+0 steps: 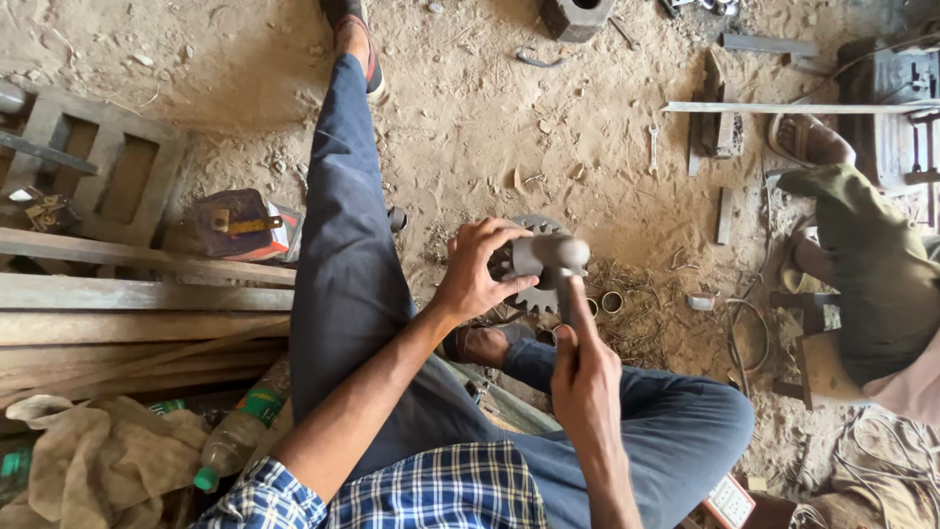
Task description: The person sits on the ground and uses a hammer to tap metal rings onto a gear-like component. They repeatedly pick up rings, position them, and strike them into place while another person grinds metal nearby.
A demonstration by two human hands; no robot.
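Note:
I sit on a sandy workshop floor with my left leg stretched out ahead. My left hand (480,269) grips the rim of a grey toothed gear (535,296) standing on the ground between my legs. My right hand (585,377) is closed around the handle of a hammer whose grey metal head (550,256) sits right over the gear's centre, touching or nearly touching it. Both arms wear a blue checked shirt with rolled sleeves.
Wooden planks (137,323) and a plastic bottle with a green cap (233,441) lie at my left. A rusty tin (235,223) sits beside my leg. Metal rings (612,301) and a wrench (654,147) lie on the sand. Another person's leg (862,255) is at right.

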